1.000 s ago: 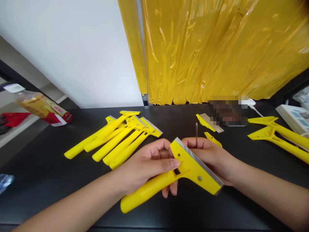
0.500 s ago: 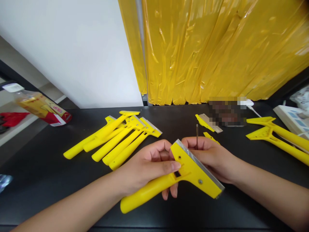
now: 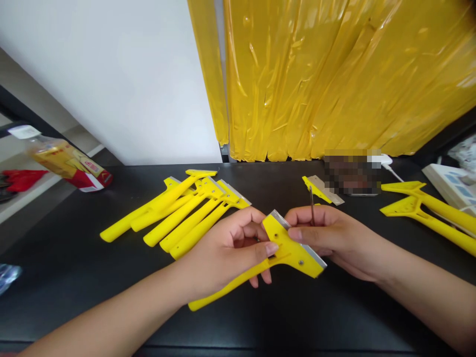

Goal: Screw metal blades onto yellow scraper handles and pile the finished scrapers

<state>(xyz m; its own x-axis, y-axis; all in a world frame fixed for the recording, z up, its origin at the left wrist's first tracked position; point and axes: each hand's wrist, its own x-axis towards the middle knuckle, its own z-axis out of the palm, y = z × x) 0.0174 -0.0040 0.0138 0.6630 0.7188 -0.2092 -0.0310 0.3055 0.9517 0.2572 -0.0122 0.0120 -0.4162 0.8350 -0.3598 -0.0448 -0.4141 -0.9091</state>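
Observation:
My left hand (image 3: 238, 253) is closed around a yellow scraper (image 3: 293, 253), its thumb flat on the head near the neck. A metal blade strip (image 3: 314, 257) runs along the head's far edge, and a screw shows near the lower corner. My right hand (image 3: 330, 238) is closed, with a thin dark metal rod (image 3: 312, 206) sticking up between its fingers. Its thumb overlaps the blade edge; the curled fingers behind the head are partly hidden. Several yellow scrapers (image 3: 186, 210) lie overlapping on the black table (image 3: 92, 277) beyond my left hand.
Two yellow scraper handles (image 3: 446, 208) lie at the right, by a white box (image 3: 446, 186). A yellow blade holder with a beige strip (image 3: 323, 190) lies near a blurred-out dark device (image 3: 351, 173) and white cable (image 3: 394, 173). A bottle (image 3: 70, 161) stands tilted in view at left.
The scraper head has tipped and shifted slightly up and left. My right thumb has come round onto its blade edge, and the rod has moved slightly right with my hand.

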